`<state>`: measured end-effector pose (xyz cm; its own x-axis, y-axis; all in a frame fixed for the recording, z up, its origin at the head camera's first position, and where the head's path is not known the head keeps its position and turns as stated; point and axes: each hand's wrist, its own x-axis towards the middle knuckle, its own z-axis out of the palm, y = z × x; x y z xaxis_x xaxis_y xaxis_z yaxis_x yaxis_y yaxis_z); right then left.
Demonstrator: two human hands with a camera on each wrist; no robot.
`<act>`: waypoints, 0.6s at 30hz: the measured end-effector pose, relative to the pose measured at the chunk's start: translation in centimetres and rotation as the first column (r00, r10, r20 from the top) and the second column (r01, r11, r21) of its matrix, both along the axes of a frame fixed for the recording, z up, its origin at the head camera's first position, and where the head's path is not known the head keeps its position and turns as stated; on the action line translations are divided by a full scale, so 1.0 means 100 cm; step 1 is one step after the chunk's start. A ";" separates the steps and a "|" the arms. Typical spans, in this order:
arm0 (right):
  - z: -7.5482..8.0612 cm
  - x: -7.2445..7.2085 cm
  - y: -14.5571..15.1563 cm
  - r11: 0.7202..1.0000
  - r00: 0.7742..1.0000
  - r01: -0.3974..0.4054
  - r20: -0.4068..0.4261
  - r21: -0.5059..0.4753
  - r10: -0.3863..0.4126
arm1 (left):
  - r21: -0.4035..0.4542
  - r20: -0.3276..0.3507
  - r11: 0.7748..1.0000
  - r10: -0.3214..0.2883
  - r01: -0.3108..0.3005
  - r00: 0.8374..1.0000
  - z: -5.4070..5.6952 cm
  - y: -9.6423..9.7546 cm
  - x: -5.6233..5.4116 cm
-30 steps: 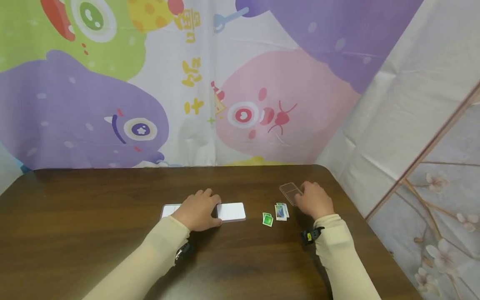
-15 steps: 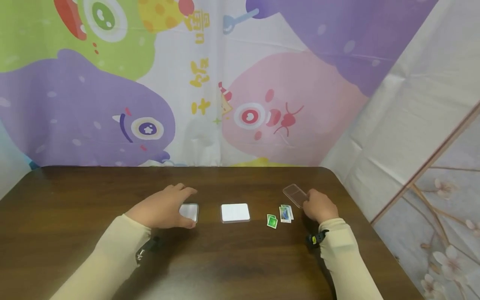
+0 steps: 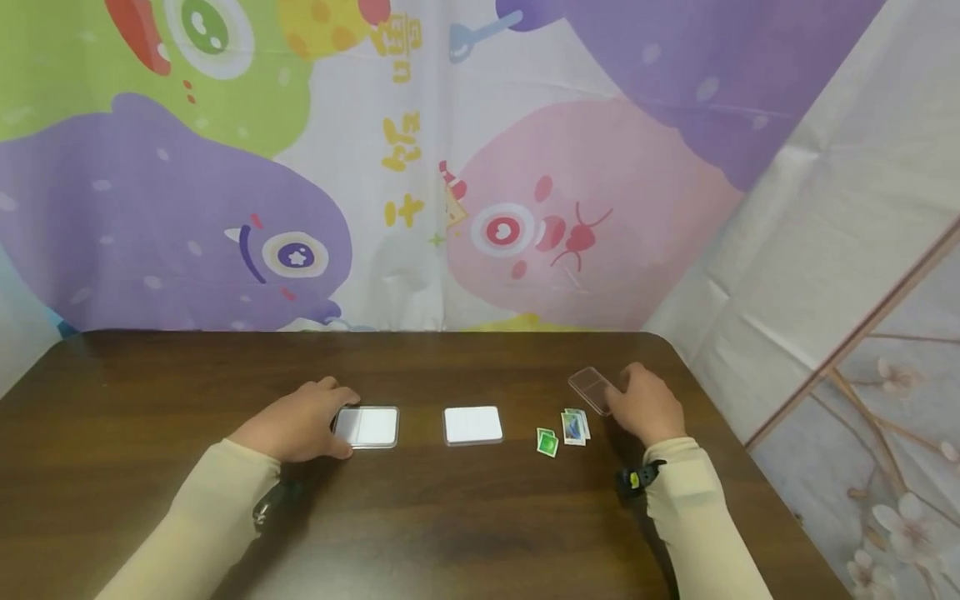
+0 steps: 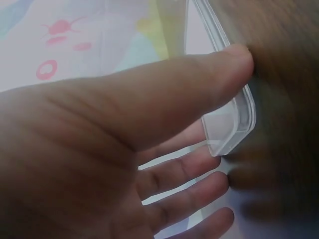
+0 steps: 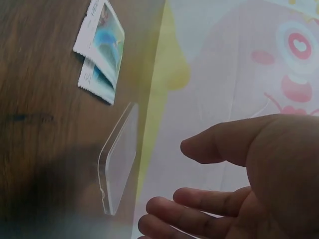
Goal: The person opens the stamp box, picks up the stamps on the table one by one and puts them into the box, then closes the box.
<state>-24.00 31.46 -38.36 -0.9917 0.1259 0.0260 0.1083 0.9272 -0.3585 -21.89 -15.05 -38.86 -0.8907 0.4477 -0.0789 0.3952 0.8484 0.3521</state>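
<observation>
My left hand (image 3: 300, 421) holds the left end of a clear plastic box (image 3: 375, 427) lying flat on the table. Its thumb lies along the near edge, fingers toward the far side. White shows inside most of the box, greyer at its left end. A second clear box with a white block in it (image 3: 472, 424) lies to the right. My right hand (image 3: 647, 404) hovers by a clear flat plastic piece (image 3: 591, 389), like a lid. In the right wrist view that piece (image 5: 118, 164) is apart from the loosely spread thumb and fingers.
Two small green packets (image 3: 547, 442) overlap right of the second box. Beside them lie blue-and-white packets (image 3: 574, 427) with crimped edges, overlapping too. A printed cloth (image 3: 390, 183) hangs behind the brown table (image 3: 420, 517); a floral cloth (image 3: 885, 467) hangs at the right.
My left hand has moved left from between the two boxes to the left box's far left end, uncovering most of it. The right hand has stayed by the clear piece.
</observation>
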 end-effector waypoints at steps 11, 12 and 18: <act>0.009 0.000 -0.004 0.999 1.000 -0.001 -0.012 -0.048 0.001 | -0.015 0.042 1.000 0.013 -0.012 0.999 0.003 0.004 0.005; 0.010 0.000 -0.004 0.999 1.000 -0.003 -0.014 -0.052 0.002 | -0.018 0.049 1.000 0.014 -0.013 0.999 0.004 0.005 0.006; 0.014 0.003 -0.006 0.996 1.000 -0.017 0.002 -0.082 0.017 | -0.027 0.075 1.000 0.008 -0.006 0.997 0.004 0.012 0.013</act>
